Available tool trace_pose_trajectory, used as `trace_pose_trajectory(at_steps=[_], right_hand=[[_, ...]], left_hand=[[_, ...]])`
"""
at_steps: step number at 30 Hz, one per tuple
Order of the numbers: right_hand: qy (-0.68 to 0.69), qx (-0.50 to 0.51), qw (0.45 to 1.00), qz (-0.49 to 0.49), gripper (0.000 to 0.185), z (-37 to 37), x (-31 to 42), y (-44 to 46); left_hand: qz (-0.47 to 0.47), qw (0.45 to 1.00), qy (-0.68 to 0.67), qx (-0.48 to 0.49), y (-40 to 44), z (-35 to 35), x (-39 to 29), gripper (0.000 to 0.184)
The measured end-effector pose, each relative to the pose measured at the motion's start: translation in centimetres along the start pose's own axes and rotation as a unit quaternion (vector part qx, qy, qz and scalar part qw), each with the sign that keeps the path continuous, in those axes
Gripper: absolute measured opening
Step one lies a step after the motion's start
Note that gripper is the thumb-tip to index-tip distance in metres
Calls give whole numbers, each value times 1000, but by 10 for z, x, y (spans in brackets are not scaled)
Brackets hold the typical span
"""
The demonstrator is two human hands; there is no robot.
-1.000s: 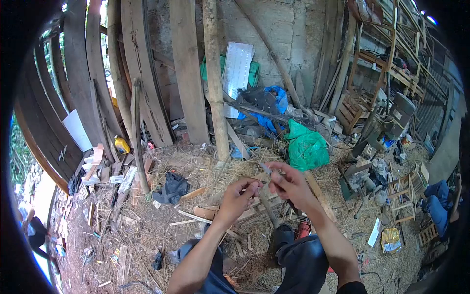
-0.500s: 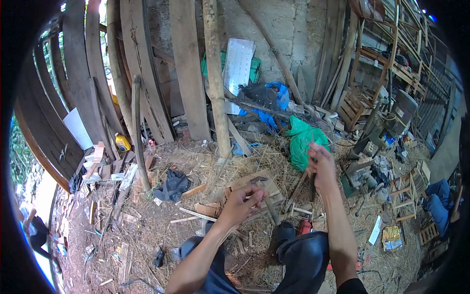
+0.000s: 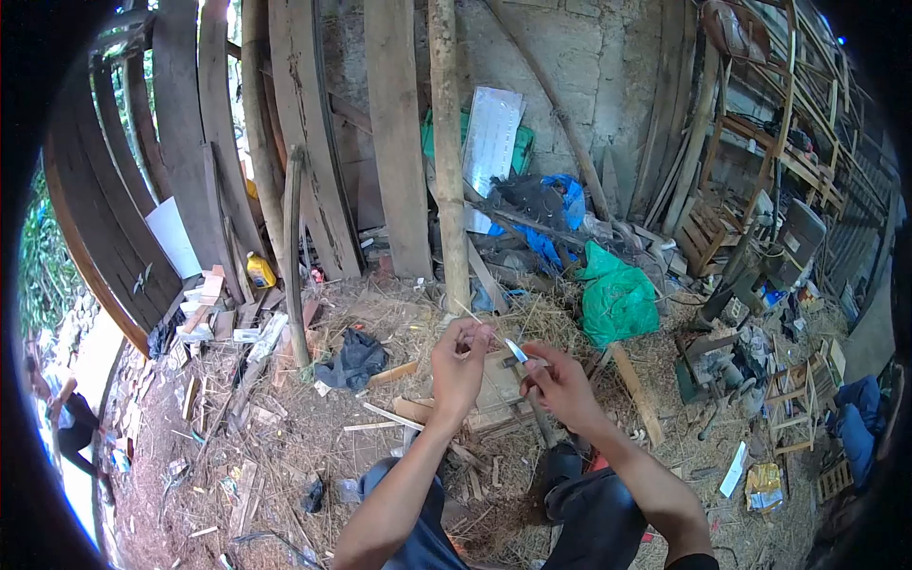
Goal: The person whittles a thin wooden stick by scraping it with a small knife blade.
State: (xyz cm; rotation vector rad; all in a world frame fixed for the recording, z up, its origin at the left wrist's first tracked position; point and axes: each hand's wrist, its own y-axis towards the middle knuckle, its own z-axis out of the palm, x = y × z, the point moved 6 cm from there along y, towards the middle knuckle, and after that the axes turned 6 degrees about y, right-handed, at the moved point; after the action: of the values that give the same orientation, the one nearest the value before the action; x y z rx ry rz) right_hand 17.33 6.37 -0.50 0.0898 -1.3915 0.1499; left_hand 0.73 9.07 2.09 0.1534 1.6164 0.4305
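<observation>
My left hand [image 3: 458, 366] is closed, pinching a thin pale sliver of wood [image 3: 466, 311] that sticks up past the fingertips. Just to its right, my right hand [image 3: 560, 385] grips a small knife, its bright blade [image 3: 515, 351] angled up and left toward the left fingertips. Whether the blade touches the sliver I cannot tell. The knife's handle is mostly covered by my fingers. Below both hands, a flat wooden board [image 3: 489, 404] lies on the ground, and a long-handled tool [image 3: 544, 425] leans near it, its head partly behind the right hand.
Straw and wood scraps litter the dirt floor. A green plastic bag [image 3: 619, 302] lies ahead, a black bag [image 3: 351, 359] to the left. An upright pole [image 3: 448, 180] stands in front. Wooden frames [image 3: 790, 404] are at right. Another person [image 3: 74, 418] is at the far left edge.
My right hand has come down and left with the knife, from raised at the right to beside my left hand. My left hand has risen slightly. The view has shifted a little.
</observation>
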Motion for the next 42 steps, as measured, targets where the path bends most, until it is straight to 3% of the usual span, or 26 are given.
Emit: trace_pose_trajectory(at_steps=[2,3,5,10,12,13,14,15,18,20,21,23,24,26,27,38,40,42], right_hand=[[-143,-4,989,-47,25,-3,2,3],[-142,-5,989,-48,25,-6,2,4],[-269,-56,945,-178,21,-11,20,2],[-337,-112,907,-228,14,-21,33,2],[-379,-117,882,-254,13,-28,35,3],[-435,-132,840,-297,13,-28,42,0],[-491,-145,791,-335,14,-28,48,-6],[-494,-146,789,-335,14,-31,46,-4],[-460,-124,803,-357,18,-29,44,0],[-127,-122,937,-301,22,-36,43,4],[-126,-118,937,-303,22,-33,49,1],[2,-33,995,-96,28,-27,36,3],[0,-33,995,-96,28,-25,34,3],[9,107,994,-20,33,-1,17,2],[32,137,990,-30,20,6,22,3],[12,103,994,35,17,-23,12,15],[44,-12,999,12,18,-50,18,22],[68,-16,997,28,19,-65,18,21]], left_hand=[[6,1000,-16,7,1,-2,6,13],[9,999,-31,13,2,-4,5,13],[2,998,-60,22,-1,-5,1,12],[-36,996,-65,52,-6,-11,-2,11],[-29,991,36,122,-7,-10,5,13],[-29,991,35,125,-9,-13,4,13],[-18,970,111,214,-17,-4,3,14],[-5,936,188,297,-25,4,3,14],[19,927,221,302,-34,18,15,15],[-31,949,145,277,-29,22,20,15],[-80,962,66,253,-26,21,22,15],[-91,966,7,242,-21,22,21,15],[-103,965,-53,235,-20,24,21,15],[-94,962,-37,253,-23,29,22,15],[-87,959,-19,270,-25,32,18,15],[-27,964,106,244,-38,27,4,13],[0,960,146,239,-42,24,3,13],[26,958,138,251,-46,23,0,12]])
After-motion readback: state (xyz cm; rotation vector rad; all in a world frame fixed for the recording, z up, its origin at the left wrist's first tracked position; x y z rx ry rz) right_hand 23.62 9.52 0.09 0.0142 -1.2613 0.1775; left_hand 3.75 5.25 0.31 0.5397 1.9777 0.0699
